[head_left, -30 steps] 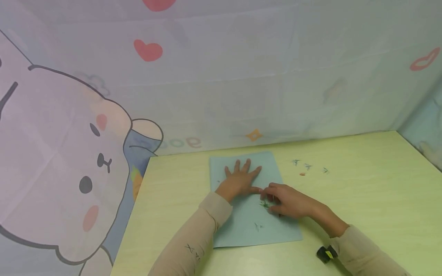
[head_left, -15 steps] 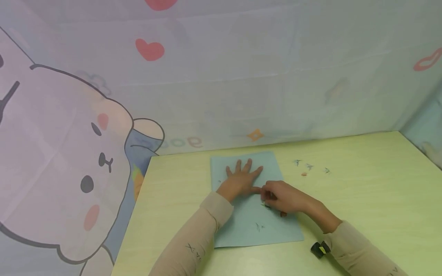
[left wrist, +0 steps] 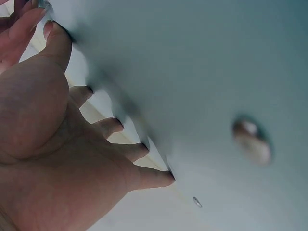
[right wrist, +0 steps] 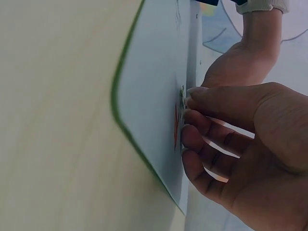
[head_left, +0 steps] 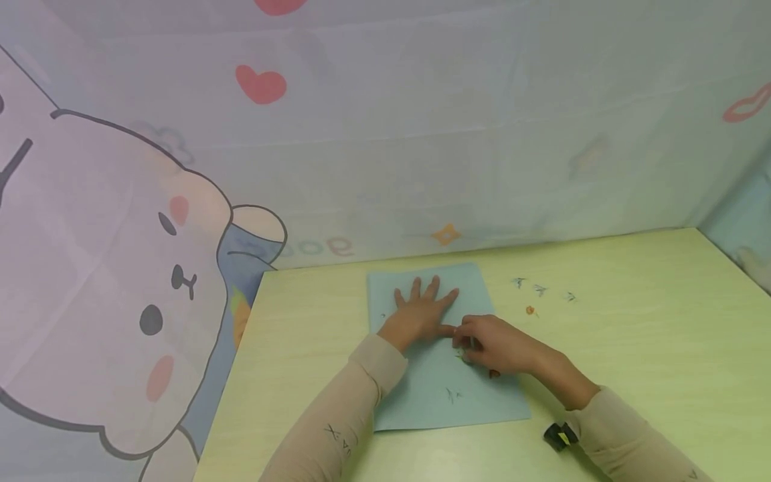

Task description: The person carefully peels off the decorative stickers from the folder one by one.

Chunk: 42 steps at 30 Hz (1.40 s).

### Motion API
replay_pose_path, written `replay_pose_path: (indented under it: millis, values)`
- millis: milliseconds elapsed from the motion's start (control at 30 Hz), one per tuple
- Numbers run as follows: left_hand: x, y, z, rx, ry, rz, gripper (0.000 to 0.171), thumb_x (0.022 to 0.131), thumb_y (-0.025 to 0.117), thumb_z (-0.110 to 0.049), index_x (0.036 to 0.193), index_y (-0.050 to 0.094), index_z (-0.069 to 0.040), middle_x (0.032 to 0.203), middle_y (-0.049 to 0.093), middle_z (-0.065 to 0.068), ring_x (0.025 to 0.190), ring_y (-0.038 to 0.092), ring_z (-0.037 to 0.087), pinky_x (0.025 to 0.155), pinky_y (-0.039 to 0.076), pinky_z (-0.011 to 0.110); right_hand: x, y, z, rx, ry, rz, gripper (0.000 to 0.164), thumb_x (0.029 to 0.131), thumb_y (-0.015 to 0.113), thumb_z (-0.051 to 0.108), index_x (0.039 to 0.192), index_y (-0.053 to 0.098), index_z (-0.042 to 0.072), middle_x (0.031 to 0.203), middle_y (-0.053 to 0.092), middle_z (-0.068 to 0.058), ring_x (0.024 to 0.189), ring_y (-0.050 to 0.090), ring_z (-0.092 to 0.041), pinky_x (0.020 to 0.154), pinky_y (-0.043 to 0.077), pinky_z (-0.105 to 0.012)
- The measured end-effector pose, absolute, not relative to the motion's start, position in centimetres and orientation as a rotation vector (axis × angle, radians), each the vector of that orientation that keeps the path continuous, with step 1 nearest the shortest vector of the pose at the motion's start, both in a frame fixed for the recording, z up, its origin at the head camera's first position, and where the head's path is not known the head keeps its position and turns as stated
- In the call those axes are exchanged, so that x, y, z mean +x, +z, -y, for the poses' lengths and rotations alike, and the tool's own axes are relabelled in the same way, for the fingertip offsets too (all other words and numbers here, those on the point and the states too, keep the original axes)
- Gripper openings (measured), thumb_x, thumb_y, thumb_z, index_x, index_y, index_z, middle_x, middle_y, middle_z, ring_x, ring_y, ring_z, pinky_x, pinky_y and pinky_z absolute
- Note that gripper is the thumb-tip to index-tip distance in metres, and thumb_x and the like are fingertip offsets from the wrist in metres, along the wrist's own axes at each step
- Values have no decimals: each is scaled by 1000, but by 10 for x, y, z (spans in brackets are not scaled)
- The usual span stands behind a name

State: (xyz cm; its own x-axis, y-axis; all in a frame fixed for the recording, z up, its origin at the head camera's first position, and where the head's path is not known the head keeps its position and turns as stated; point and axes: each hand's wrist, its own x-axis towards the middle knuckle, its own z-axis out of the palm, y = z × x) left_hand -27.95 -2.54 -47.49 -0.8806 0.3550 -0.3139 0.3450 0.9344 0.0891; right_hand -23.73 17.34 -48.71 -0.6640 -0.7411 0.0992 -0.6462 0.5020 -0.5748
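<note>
A light blue paper sheet (head_left: 427, 402) lies on the table. My left hand (head_left: 414, 317) rests on it with fingers spread; its thumb reaches the right hand's fingertips. My right hand (head_left: 496, 343) has thumb and forefinger together, pinching a small green leafy piece (head_left: 460, 355) close over the sheet. The fingers partly hide this piece, and its material is too small to tell. In the right wrist view, a thin red piece (right wrist: 176, 127) lies on the sheet beside the curled fingers. Near the sheet's lower part lies a faint grey sprig-like piece (head_left: 450, 395).
Several thin bluish sprig-like pieces (head_left: 539, 290) lie on the pale yellow table (head_left: 650, 321) right of the sheet, with a small orange piece (head_left: 530, 310) near them. A printed cloth (head_left: 385, 134) hangs behind the table. A black wrist device (head_left: 559, 436) is at the right cuff.
The right thumb and forefinger have come together over the green piece, which shows less now. The orange piece on the table has shifted slightly and looks rounder. The left hand stays put.
</note>
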Motion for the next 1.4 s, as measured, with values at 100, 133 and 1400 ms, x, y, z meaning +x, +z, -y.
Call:
replay_pose_path:
  millis: [100, 133, 1400]
  values:
    - [-279, -475, 26, 516, 47, -2762, 84, 100, 62, -62, 170, 23, -37, 179, 7, 8, 162, 4, 43, 121, 13, 74, -238, -488, -173, -1201, -897, -2576, 12, 97, 75, 5, 107, 77, 10, 101, 67, 1, 84, 61, -10, 79, 54, -35]
    - [-280, -475, 26, 515, 48, -2762, 85, 100, 63, -62, 170, 23, -37, 179, 7, 8, 162, 4, 43, 121, 13, 74, -238, -489, -173, -1199, -902, -2574, 11, 97, 75, 5, 107, 77, 10, 101, 67, 2, 83, 61, -9, 79, 54, -34]
    - [-283, -481, 25, 525, 45, -2774, 90, 96, 59, -72, 170, 21, -39, 179, 6, 7, 162, 2, 43, 121, 12, 74, -243, -485, -188, -1224, -1023, -2534, 16, 97, 68, -3, 94, 71, 13, 83, 66, 8, 74, 59, -7, 69, 52, -29]
